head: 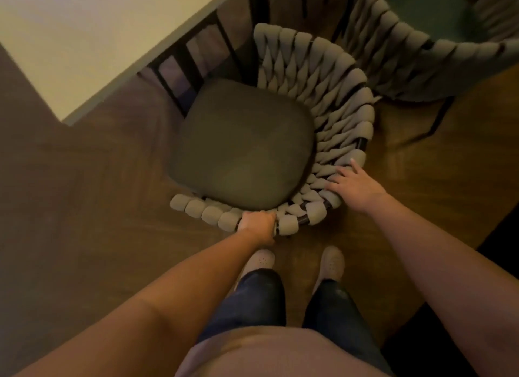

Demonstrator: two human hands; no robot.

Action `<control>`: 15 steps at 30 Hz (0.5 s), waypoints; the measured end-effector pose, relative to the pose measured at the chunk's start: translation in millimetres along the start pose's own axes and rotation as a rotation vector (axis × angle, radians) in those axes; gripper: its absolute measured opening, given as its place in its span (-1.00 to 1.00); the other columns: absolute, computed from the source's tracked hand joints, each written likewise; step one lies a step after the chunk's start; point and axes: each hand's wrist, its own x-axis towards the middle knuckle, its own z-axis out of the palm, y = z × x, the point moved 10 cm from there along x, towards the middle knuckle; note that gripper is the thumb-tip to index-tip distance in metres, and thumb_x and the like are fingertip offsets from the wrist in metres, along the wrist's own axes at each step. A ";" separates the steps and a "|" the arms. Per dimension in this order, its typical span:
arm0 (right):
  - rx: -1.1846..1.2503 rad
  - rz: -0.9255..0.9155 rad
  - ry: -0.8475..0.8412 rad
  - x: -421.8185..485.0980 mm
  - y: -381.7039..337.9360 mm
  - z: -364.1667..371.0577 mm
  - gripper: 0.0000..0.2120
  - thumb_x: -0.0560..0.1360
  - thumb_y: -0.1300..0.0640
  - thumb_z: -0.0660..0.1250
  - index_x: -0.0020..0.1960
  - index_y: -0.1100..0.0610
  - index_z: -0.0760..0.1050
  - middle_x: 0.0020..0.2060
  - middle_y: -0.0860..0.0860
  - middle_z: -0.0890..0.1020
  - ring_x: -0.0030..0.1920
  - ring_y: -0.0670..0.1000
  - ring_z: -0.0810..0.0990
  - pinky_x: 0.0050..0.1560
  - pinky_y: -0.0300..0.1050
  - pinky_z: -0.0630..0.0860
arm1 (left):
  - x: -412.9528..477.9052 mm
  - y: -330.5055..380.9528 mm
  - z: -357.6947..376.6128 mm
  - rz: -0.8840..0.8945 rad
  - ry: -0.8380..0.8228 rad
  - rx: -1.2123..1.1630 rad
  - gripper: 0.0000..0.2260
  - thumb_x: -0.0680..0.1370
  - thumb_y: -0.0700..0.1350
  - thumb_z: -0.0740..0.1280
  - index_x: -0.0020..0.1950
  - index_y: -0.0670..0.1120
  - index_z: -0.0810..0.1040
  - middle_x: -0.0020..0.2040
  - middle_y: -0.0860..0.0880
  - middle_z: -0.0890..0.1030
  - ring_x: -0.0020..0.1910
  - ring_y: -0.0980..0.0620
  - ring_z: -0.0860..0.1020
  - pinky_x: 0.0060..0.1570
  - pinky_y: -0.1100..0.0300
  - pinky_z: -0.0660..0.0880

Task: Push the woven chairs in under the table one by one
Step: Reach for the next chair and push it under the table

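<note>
A woven chair (331, 96) with a dark green seat cushion (241, 143) stands right in front of me, its front pointing toward the white table (84, 40) at the upper left. My left hand (257, 223) grips the chair's curved back rail, fingers curled over the woven bands. My right hand (352, 186) lies on the rail further right with its fingers spread flat on the weave. The cushion's far edge sits close to the table's edge and dark legs.
A second woven chair (421, 48) with a green seat stands at the upper right, close beside the first. Dark table legs (179, 68) show under the table edge. My feet (295, 261) stand on the wooden floor just behind the chair.
</note>
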 end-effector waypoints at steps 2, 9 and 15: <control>-0.096 -0.098 0.001 11.6 14.7 -3.1 -0.40 0.52 0.21 0.31 0.49 -0.08 0.23 0.48 0.04 0.29 0.53 0.12 0.11 0.53 0.22 -0.15 | 1.6 3.0 -2.3 -0.074 0.042 0.016 -0.72 0.57 -0.09 0.28 0.28 0.00 0.45 0.18 -0.05 0.56 0.16 -0.06 0.52 0.15 -0.01 0.38; -0.284 -0.241 -0.031 51.4 55.0 -9.5 -0.49 0.53 0.14 0.31 0.44 -0.12 0.31 0.42 0.00 0.39 0.47 0.09 0.27 0.53 0.19 -0.06 | -0.8 3.5 -3.2 -0.113 -0.001 0.081 -0.71 0.58 -0.14 0.26 0.30 0.03 0.45 0.15 -0.04 0.56 0.14 -0.08 0.53 0.12 -0.02 0.39; -0.266 -0.244 -0.009 67.4 54.9 -6.0 -0.62 0.52 0.10 0.33 0.31 -0.13 0.44 0.24 0.00 0.52 0.27 0.06 0.48 0.36 0.06 0.33 | 5.4 -10.2 -4.1 -0.089 -0.025 0.106 -0.68 0.59 -0.15 0.27 0.34 0.04 0.43 0.16 -0.02 0.57 0.14 -0.08 0.54 0.11 -0.03 0.40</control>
